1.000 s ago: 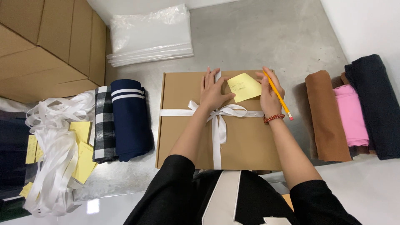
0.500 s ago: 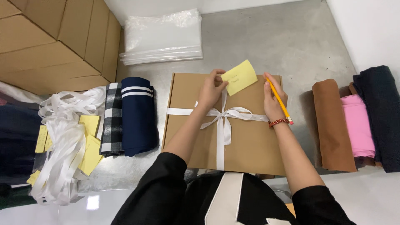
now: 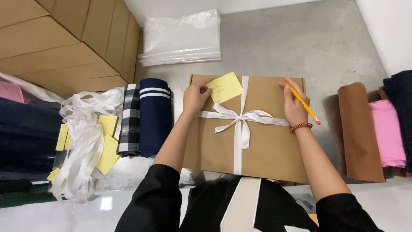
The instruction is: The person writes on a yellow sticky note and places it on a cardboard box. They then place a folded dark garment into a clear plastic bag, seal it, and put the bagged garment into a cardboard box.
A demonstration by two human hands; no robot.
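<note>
Far left of the left hand, a heap of white ribbons (image 3: 83,141) lies tangled with yellow notes (image 3: 107,146); behind them stand large cartons (image 3: 64,43). Just left of the left hand lie a folded plaid cloth (image 3: 130,118) and a folded navy cloth (image 3: 154,114) with two white stripes, side by side and touching. Beyond both hands, a stack of clear bags (image 3: 182,38) rests on the grey floor. The left hand (image 3: 195,96) lies on the upper left of the flat brown box (image 3: 270,150), its fingertips pinching the left edge of a yellow note (image 3: 225,87) that sits on the lid. Between the hands, a white ribbon (image 3: 241,122) crosses the box and is tied in a bow at its centre. The right hand (image 3: 294,105) rests on the lid's upper right, closed around a yellow pencil (image 3: 302,103) whose eraser end points right and toward the person; a red bead bracelet (image 3: 300,126) circles that wrist. Right of the right hand lie a brown roll (image 3: 358,133), a pink cloth (image 3: 386,133) and a dark cloth (image 3: 401,92).
</note>
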